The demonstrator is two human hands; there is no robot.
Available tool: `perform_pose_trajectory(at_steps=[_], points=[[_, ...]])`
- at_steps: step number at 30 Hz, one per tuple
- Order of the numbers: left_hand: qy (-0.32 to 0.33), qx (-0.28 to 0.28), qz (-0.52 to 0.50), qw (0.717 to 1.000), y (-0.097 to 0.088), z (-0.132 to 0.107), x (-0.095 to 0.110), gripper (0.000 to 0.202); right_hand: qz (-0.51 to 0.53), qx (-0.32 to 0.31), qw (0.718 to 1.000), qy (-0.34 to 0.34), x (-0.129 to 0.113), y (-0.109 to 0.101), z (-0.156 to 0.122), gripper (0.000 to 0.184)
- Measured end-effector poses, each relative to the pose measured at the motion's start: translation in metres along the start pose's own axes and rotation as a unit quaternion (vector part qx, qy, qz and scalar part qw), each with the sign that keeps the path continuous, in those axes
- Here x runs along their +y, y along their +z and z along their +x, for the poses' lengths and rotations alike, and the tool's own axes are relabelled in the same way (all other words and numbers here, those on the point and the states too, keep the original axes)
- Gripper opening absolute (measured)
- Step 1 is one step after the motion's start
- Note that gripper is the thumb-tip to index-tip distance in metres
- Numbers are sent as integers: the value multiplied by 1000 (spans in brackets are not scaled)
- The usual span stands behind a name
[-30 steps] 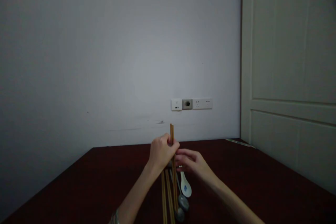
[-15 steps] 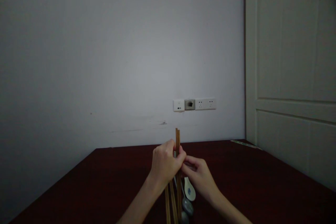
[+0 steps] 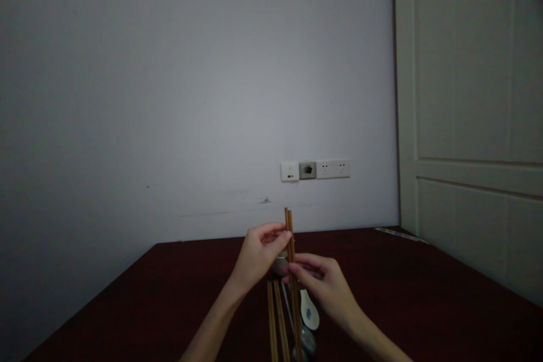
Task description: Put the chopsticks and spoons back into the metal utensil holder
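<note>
A pair of wooden chopsticks [image 3: 291,249] stands nearly upright in front of me, gripped by both hands. My left hand [image 3: 262,251] pinches it near the top, and my right hand [image 3: 320,283] pinches it lower down. Below, more wooden chopsticks [image 3: 278,317] lie on the table in two pairs. To their right are a white ceramic spoon [image 3: 309,311] with a blue mark and a metal spoon [image 3: 308,341]. A second metal spoon bowl is partly hidden behind the held chopsticks. Behind the hands shows part of a pale, cup-like thing [image 3: 280,264].
The dark red table [image 3: 169,288] reaches back to a plain wall [image 3: 212,96]. Wall sockets [image 3: 333,169] sit above its far edge. A pale panelled door [image 3: 470,96] rises at the right. A thin flat strip [image 3: 401,234] lies at the table's far right corner.
My hands have moved apart along the chopsticks: the left fingers are now higher, the right fingers have closed on the sticks lower down. The pale cup-like thing shows more between them.
</note>
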State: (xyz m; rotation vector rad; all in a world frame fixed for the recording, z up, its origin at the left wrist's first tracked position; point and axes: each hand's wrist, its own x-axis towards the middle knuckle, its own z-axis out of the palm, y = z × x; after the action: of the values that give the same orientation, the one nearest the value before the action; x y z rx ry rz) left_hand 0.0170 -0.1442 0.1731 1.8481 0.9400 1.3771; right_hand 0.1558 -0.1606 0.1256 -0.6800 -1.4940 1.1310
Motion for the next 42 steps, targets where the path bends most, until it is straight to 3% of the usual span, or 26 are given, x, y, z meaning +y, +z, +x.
perform_pose_trajectory(at_steps=[4, 10, 17, 42], points=[[-26, -57, -56, 996, -3, 0, 2, 32, 5, -8, 1000, 0, 0, -1, -1, 35], [-33, -71, -85, 993, -1, 0, 5, 31, -9, -20, 1000, -9, 2, -3, -1, 36], [-53, -33, -138, 989, 0, -2, 13, 32, -46, -49, 997, -25, -4, -2, -3, 29], [-51, -39, -139, 988, -1, -1, 9, 29, -61, -45, 997, -15, -3, -2, -2, 32]])
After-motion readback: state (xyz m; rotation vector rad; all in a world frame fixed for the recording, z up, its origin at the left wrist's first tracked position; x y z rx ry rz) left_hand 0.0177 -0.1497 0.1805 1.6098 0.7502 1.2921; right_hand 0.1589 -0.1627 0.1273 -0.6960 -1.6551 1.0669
